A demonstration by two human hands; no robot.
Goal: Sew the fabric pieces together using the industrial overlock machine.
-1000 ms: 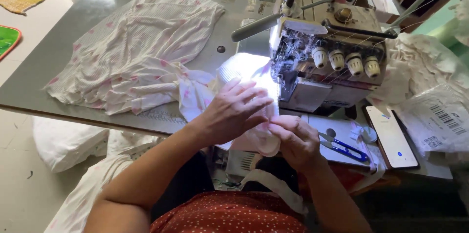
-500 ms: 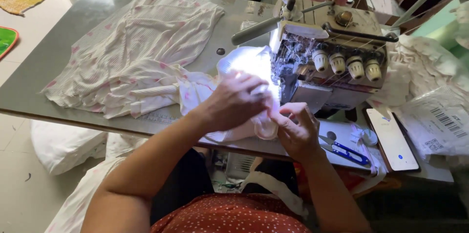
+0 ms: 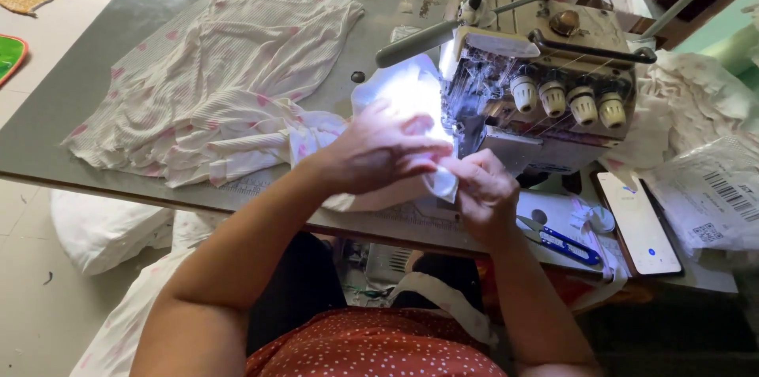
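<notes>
Cloth (image 3: 237,77) mostly unsewn, heaped toward table (image 3: 95,61) left edge; left hand (image 3: 375,152) flat on its end, right hand (image 3: 482,191) pinching it before machine (image 3: 545,84).

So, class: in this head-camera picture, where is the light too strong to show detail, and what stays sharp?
Head view: the machine's lamp burns the white cloth out to a featureless glare beside the left hand and right hand; the sewing machine dials, the blue snips and the phone stay sharp; the lower right corner falls into dark shadow.
</notes>
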